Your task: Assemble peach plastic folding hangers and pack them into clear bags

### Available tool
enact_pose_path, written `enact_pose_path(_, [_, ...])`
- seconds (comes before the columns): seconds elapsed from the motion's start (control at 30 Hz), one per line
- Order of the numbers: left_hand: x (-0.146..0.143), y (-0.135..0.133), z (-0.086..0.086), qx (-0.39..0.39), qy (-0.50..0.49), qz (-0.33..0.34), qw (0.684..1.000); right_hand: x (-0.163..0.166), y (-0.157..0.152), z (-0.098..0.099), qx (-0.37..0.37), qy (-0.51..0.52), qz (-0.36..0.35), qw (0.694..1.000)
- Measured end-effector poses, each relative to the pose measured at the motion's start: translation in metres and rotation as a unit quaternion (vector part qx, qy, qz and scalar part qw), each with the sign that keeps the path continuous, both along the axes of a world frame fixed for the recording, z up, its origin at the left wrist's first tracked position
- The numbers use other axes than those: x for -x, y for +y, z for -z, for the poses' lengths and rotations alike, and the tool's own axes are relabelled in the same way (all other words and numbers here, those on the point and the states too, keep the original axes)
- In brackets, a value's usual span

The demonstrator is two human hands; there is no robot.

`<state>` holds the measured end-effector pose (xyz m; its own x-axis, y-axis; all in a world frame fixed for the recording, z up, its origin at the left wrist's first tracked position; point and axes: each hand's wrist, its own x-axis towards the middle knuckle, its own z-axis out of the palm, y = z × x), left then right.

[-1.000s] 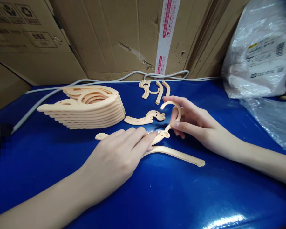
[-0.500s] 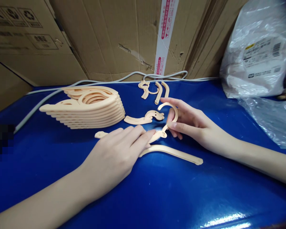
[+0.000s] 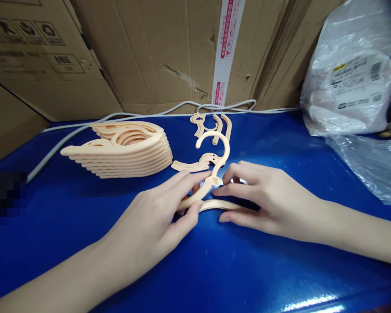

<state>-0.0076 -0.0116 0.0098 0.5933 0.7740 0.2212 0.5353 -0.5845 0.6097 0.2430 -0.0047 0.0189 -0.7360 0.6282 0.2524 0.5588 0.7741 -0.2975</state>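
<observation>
The hook [image 3: 227,145] is standing by itself at the end of the arm [image 3: 197,198], just above the blue table [image 3: 215,269]; the right hand [image 3: 270,198] is no longer holding it, as it was half a second ago. That is suggesting, by my judgement, that the joint is holding and the work is turning to the strip [image 3: 217,203]. The left hand [image 3: 163,202], which was lying over the arm, is now showing its thumb and pinching the arm against its fingers. The right hand is spreading around the strip, thumb on the near side, fingers beside the joint; whether it is closing on the strip, I cannot tell. Beyond the hook, a jointed piece [image 3: 190,166] is lying where it was, with the hanger stack [image 3: 124,156] sitting unchanged to its left and loose pieces [image 3: 227,126] resting farther back.
</observation>
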Motion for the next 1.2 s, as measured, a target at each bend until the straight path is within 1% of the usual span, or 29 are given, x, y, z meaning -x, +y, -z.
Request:
enact_pose_path(0.1, [-0.001,0.003,-0.003,0.092,-0.050,-0.012,0.994,-0.001,0.002,0.002,-0.051,-0.031,-0.007,0.998])
enact_pose_path(0.17, [-0.001,0.004,-0.005,0.148,-0.082,-0.030,0.985,-0.003,0.006,0.003,-0.065,-0.037,-0.004,0.997])
enact_pose_path(0.3, [-0.005,0.005,-0.012,0.259,-0.131,-0.073,0.954,-0.006,0.014,0.005,-0.056,-0.027,-0.023,0.998])
enact_pose_path(0.4, [-0.010,0.007,-0.019,0.302,-0.163,-0.093,0.935,-0.008,0.015,0.006,-0.045,-0.008,-0.047,0.998])
enact_pose_path(0.53, [-0.009,0.010,-0.024,0.331,-0.188,-0.112,0.918,-0.009,0.012,0.007,-0.016,0.036,-0.048,0.998])
enact_pose_path(0.63, [-0.006,0.011,-0.023,0.343,-0.195,-0.133,0.909,-0.007,0.010,0.006,-0.023,0.039,-0.047,0.998])
enact_pose_path(0.73, [-0.003,0.009,-0.020,0.358,-0.198,-0.134,0.903,-0.006,0.008,0.004,-0.041,0.011,-0.046,0.998])
enact_pose_path(0.83, [-0.002,0.008,-0.018,0.350,-0.209,-0.120,0.905,-0.003,0.006,0.003,-0.068,-0.012,-0.038,0.997])
enact_pose_path(0.93, [-0.002,0.007,-0.018,0.354,-0.211,-0.111,0.904,-0.001,0.004,0.004,-0.102,-0.023,-0.027,0.994])
enact_pose_path(1.07, [-0.005,0.004,-0.020,0.367,-0.198,-0.118,0.901,0.001,0.001,0.004,-0.140,-0.033,-0.017,0.989])
enact_pose_path(1.2, [-0.009,0.003,-0.021,0.399,-0.202,-0.103,0.888,0.002,-0.002,0.004,-0.169,-0.044,0.000,0.985])
